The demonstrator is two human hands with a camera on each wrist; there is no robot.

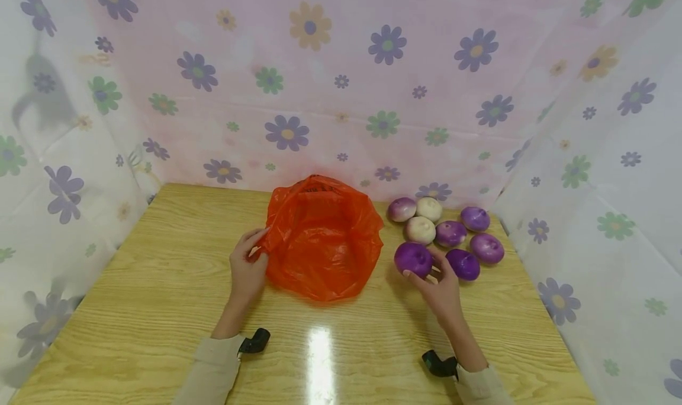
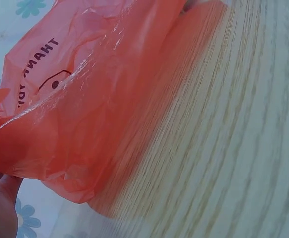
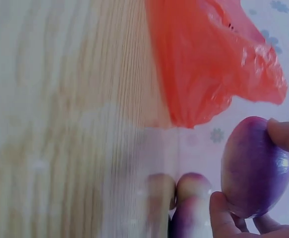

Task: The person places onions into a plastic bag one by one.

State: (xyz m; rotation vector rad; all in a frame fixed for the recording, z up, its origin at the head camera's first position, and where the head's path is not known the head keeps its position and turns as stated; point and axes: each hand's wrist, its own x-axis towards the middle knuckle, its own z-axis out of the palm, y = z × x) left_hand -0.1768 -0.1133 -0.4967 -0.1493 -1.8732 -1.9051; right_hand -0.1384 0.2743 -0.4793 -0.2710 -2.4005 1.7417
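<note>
A red plastic bag [image 1: 325, 245] stands on the table with its mouth spread wide, and no item shows inside it. My left hand [image 1: 248, 269] pinches the bag's left rim; in the left wrist view the fingers [image 2: 0, 198] appear at the left edge beside the bag [image 2: 94, 114]. To the right of the bag, my right hand [image 1: 442, 286] holds a purple turnip [image 1: 413, 260] between thumb and fingers. The right wrist view shows this turnip [image 3: 256, 166] raised off the table, with fingers around its sides.
Several more turnips lie at the table's back right, among them a whitish one [image 1: 421, 230], a deep purple one [image 1: 462, 264] and another purple one [image 1: 487, 248]. Flowered cloth [image 1: 341, 103] walls the wooden table [image 1: 176, 275] at the back and sides.
</note>
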